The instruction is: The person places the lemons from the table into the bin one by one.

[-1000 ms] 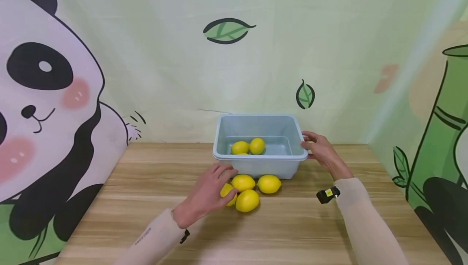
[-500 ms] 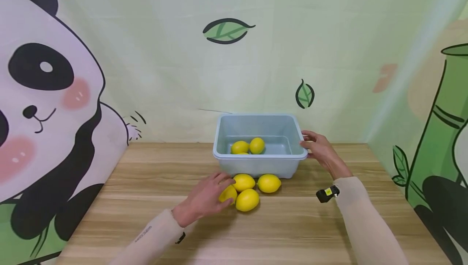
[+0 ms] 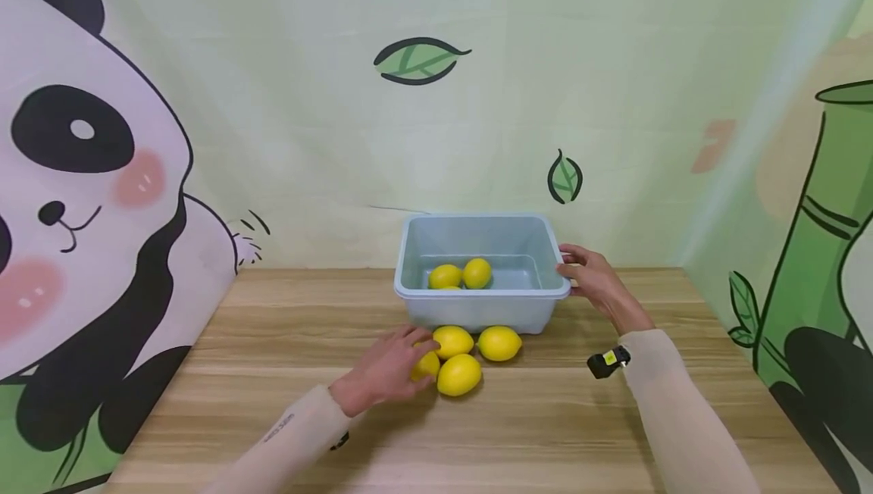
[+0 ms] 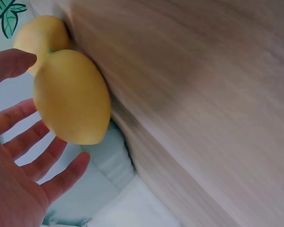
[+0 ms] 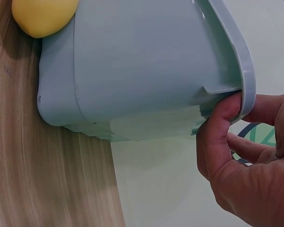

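Note:
On the wooden table, several yellow lemons (image 3: 459, 374) lie in front of a light blue plastic bin (image 3: 481, 312). My left hand (image 3: 387, 367) reaches over the leftmost lemon (image 3: 426, 366), which it partly covers in the head view. The left wrist view has its fingers (image 4: 68, 177) spread and fairly straight, their tips passing behind a lemon (image 4: 73, 97); the thumb lies near that lemon's edge. At the bin's right end, my right hand (image 3: 596, 282) grips the rim (image 5: 248, 71), thumb and fingers on either side of it.
Inside the bin, at its left, are more lemons (image 3: 477, 273); one is mostly hidden by the front wall. A printed cloth backdrop (image 3: 307, 138) rises behind the table (image 3: 546, 426). Another lemon (image 3: 500, 343) sits against the bin's front.
My left hand has come down from near the bin's front left corner and closed in around the leftmost lemon. The right hand keeps its hold on the rim, and the bin stays in place.

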`<action>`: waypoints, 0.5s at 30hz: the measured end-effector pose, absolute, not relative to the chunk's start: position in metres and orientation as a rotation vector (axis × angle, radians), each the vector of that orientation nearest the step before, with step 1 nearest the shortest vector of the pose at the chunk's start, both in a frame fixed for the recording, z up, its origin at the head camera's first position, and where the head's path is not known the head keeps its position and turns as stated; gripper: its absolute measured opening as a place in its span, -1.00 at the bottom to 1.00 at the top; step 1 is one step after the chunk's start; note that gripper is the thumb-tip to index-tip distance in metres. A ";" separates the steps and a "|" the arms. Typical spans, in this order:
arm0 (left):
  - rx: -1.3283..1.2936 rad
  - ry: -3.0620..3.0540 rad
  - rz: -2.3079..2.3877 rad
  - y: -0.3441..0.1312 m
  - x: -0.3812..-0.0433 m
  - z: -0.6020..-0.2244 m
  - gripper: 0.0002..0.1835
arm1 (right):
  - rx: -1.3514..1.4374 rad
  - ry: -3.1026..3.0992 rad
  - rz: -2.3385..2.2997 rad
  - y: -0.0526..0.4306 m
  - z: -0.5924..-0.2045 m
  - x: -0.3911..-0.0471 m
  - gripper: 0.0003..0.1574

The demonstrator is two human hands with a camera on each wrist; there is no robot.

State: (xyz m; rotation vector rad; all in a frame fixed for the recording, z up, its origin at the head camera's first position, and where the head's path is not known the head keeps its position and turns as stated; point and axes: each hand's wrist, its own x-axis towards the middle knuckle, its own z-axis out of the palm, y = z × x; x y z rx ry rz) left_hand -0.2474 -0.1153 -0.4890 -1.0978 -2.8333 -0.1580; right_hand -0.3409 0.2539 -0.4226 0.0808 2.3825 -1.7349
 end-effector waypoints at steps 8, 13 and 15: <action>-1.131 -2.875 -0.164 -0.117 -0.256 -0.499 -0.49 | 0.088 2.393 -1.725 0.254 -0.423 -0.341 -0.28; -1.159 -2.898 -0.155 -0.117 -0.257 -0.503 -0.51 | 0.082 2.401 -1.715 0.255 -0.422 -0.341 -0.28; -1.160 -2.938 -0.166 -0.117 -0.256 -0.504 -0.52 | 0.081 2.403 -1.712 0.256 -0.422 -0.342 -0.28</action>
